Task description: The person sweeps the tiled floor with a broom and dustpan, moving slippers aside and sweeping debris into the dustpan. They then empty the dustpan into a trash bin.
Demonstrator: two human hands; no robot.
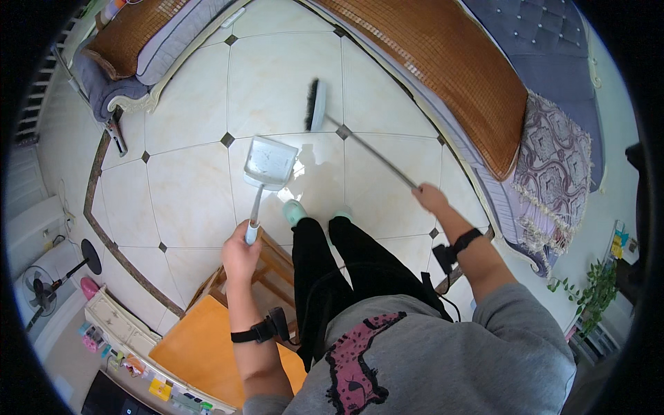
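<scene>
My left hand is closed around the handle of a white dustpan, whose pan is at or just above the tiled floor ahead of my feet. Small dark bits show inside the pan. In my right hand is the long grey stick of a broom. The broom's head, light-backed with dark bristles, is beyond the dustpan and to its right, apart from it. Its bristles face left. Whether the broom head touches the floor I cannot tell.
Sofas with brown mats run along the far side and right. At the lower left stands a wooden chair beside a white cabinet. Fans stand at the far left. Glossy floor tiles with dark corner insets spread around my feet.
</scene>
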